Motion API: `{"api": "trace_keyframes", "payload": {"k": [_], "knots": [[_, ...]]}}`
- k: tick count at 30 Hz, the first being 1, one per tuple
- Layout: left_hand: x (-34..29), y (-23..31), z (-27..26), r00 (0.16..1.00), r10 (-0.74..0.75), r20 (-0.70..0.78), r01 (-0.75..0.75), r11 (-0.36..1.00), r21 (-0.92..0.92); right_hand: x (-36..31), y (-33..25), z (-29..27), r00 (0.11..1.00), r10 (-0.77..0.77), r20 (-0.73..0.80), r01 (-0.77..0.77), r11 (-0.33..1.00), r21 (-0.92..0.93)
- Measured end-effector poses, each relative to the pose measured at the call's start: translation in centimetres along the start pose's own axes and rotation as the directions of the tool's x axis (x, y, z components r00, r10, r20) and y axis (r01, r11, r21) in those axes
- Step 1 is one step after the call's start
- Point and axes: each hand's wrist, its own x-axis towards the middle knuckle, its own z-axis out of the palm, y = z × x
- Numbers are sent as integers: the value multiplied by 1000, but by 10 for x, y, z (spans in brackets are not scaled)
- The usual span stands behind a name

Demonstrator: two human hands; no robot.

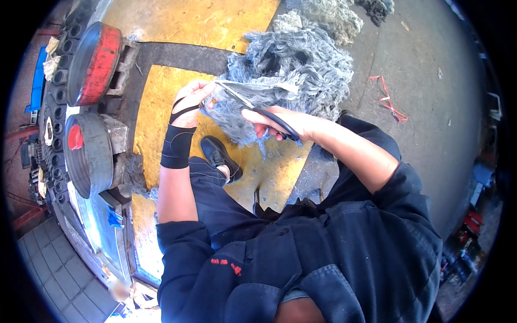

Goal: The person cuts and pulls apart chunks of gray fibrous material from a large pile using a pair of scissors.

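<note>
A pair of scissors with black handles sits in my right hand, its fingers wrapped round the handles. The metal blades point up and left, toward my left hand, which wears a black wrist wrap. Between the thumb and fingers of that hand a bundle of grey fibre strands is pinched at its end. The strands stretch right, over the blades, into a large tangled heap of grey-blue yarn waste on the floor before me. Whether the blades touch the strands I cannot tell.
A red drum and a grey round container with a red disc inside stand at left. Yellow floor plates lie below. A red strap is on the floor at right. Paler fibre lies beyond the heap.
</note>
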Motion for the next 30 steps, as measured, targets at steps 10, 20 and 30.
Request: {"api": "trace_keyframes", "payload": {"k": [10, 20, 30], "knots": [[-4, 1, 9, 996, -31, 83, 41, 992, -123, 8, -9, 4, 997, -71, -5, 71, 993, 98], [-8, 13, 10, 981, -6, 194, 43, 981, -191, -4, -17, 6, 987, -91, 129, 43, 940, 337], [-11, 12, 11, 933, -53, 356, 85, 994, -75, -18, -23, 5, 988, -139, 61, 123, 969, 215]]}}
